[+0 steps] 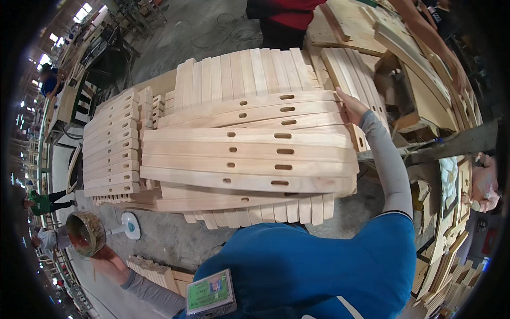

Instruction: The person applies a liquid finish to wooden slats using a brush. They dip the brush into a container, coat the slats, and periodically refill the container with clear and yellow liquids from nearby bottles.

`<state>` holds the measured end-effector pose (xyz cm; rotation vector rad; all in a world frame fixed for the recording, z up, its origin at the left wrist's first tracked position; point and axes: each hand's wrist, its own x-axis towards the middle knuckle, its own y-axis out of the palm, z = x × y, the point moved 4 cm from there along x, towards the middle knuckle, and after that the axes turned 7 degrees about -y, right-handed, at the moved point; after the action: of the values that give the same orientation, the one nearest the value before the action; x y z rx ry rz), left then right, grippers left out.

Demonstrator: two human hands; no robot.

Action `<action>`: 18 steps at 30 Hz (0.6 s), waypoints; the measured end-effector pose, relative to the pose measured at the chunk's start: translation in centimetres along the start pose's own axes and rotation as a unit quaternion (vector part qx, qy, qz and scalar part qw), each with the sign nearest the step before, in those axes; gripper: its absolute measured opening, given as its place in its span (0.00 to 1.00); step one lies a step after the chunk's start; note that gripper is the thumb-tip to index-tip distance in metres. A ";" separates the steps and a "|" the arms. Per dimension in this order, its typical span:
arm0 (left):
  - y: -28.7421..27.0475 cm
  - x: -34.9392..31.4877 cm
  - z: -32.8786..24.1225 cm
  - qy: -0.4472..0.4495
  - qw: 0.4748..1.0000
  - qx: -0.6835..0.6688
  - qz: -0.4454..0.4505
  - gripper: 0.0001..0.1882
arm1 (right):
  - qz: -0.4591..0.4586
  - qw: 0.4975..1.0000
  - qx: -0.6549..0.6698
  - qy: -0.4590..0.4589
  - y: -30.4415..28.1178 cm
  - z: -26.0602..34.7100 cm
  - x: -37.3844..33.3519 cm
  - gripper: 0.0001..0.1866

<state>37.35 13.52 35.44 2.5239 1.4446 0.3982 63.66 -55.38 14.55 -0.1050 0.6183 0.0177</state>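
A large stack of pale wooden slats (249,155) with oval slots lies before me. My right hand (351,106) is closed at the right end of a slotted wooden slat (313,97) toward the far side, its thumb by the top edge; some of its fingers are hidden. Out at the lower left, my left hand (110,261) grips a round, worn, brownish open-topped pot (86,234) from beneath and the side. What the pot contains is too dark to make out.
Shorter slotted pieces (111,143) are stacked at the left. Slats (244,74) lie crosswise at the far side. Beyond stands a person in red and black (287,16); another person's arm (433,40) reaches in at the far right. A metal bar (451,142) juts in at right.
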 end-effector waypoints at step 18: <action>4.6 3.1 1.4 0.021 0.997 0.072 0.011 0.19 | -0.045 0.754 -0.452 -0.474 9.0 14.3 6.2 0.40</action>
<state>43.02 13.85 35.96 2.6610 1.5111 0.3647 76.56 -45.01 21.74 -1.0126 -0.4824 0.2651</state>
